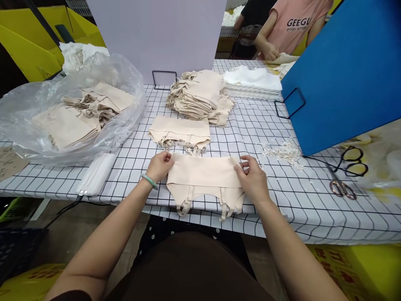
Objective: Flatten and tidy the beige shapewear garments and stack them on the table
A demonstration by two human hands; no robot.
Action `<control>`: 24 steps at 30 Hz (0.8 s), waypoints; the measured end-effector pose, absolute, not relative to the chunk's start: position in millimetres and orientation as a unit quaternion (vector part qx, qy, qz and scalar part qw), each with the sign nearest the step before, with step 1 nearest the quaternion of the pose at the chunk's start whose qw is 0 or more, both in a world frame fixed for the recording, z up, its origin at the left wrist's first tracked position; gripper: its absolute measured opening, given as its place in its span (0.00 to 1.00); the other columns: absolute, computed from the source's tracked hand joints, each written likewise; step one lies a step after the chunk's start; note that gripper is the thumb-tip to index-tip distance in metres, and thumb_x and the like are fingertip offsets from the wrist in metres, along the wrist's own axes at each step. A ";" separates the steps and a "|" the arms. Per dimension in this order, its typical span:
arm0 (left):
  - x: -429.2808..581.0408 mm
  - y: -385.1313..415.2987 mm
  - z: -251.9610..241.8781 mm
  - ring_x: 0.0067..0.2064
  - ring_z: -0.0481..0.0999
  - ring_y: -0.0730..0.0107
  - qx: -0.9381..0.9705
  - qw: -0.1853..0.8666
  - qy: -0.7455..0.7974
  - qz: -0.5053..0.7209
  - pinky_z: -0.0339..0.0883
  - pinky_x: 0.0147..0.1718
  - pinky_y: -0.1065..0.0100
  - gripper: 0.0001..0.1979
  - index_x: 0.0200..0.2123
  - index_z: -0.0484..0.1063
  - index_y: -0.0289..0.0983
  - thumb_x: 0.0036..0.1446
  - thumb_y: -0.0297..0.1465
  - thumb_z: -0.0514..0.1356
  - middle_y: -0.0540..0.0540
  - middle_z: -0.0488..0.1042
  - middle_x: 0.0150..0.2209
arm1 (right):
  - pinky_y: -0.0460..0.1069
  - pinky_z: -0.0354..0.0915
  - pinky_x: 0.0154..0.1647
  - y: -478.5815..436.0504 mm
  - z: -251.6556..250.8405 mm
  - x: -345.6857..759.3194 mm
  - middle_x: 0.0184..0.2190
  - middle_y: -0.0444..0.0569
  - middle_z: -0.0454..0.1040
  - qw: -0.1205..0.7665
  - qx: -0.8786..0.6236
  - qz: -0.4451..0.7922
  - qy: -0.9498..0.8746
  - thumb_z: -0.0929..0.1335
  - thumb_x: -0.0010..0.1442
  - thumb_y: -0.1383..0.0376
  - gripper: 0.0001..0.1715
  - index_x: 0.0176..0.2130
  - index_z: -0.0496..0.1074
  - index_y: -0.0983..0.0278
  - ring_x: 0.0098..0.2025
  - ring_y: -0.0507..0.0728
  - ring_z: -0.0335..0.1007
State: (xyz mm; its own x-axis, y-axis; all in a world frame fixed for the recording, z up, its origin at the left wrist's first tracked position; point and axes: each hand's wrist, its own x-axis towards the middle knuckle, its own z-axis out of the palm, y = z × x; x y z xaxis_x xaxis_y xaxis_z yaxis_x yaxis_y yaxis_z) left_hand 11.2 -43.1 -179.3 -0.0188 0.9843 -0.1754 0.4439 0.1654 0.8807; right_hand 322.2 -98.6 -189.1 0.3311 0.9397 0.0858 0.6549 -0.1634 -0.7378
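A beige strapped bra top (203, 171) lies folded at the table's front edge, its straps pointing toward me. My left hand (159, 167), with a green bangle on the wrist, pinches its upper left corner. At the upper right corner, the thumb and fingers of my right hand (252, 177) close on the fabric. Just beyond lies another folded beige top (180, 129), apart from both hands. Behind that rises a pile of beige tops (200, 94) with straps and edges sticking out.
A clear plastic bag (125, 79) of beige garments and a white device (97, 173) stand left. White fabric (252, 81) is stacked behind. On the right are small scraps (285, 151), scissors (342, 188), glasses (354, 161) and a blue board (341, 79). A person (291, 25) works opposite.
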 end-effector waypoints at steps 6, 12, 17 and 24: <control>8.7 -48.0 -173.9 0.29 0.72 0.66 0.668 0.280 0.642 0.253 0.65 0.31 0.66 0.05 0.25 0.68 0.40 0.50 0.31 0.62 0.51 0.73 0.23 | 0.61 0.67 0.45 -99.5 -199.3 323.7 0.42 0.56 0.74 0.319 -0.722 0.099 -0.606 0.64 0.62 0.60 0.22 0.55 0.67 0.63 0.41 0.63 0.70; 9.8 -51.5 -174.8 0.33 0.72 0.65 0.685 0.246 0.642 0.240 0.67 0.36 0.64 0.04 0.26 0.70 0.39 0.52 0.30 0.62 0.48 0.72 0.29 | 0.69 0.58 0.65 -113.2 -188.1 278.2 0.59 0.57 0.68 0.328 -0.579 0.031 -0.746 0.59 0.69 0.63 0.26 0.65 0.59 0.57 0.65 0.66 0.59; 19.1 -65.6 -164.7 0.34 0.70 0.67 0.712 0.210 0.602 0.295 0.67 0.37 0.64 0.04 0.28 0.73 0.39 0.55 0.30 0.63 0.48 0.69 0.32 | 0.66 0.59 0.67 -84.1 -173.8 222.5 0.61 0.55 0.68 0.346 -0.444 0.160 -0.811 0.61 0.66 0.67 0.27 0.63 0.63 0.58 0.65 0.63 0.60; 13.4 -89.3 -145.9 0.38 0.74 0.67 0.728 0.248 0.501 0.397 0.70 0.38 0.65 0.06 0.35 0.73 0.38 0.63 0.29 0.57 0.47 0.74 0.34 | 0.67 0.55 0.66 -51.8 -159.3 229.8 0.54 0.47 0.76 0.361 -0.372 0.447 -0.729 0.66 0.58 0.62 0.07 0.37 0.75 0.56 0.65 0.64 0.62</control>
State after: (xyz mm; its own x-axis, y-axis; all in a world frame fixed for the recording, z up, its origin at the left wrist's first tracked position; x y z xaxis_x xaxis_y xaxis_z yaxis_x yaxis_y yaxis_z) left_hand 13.4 -89.3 -145.9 0.1823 0.9268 0.3282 0.5328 -0.3737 0.7593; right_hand 229.8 -51.8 -159.3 -0.4626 0.8652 0.1937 0.2187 0.3231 -0.9208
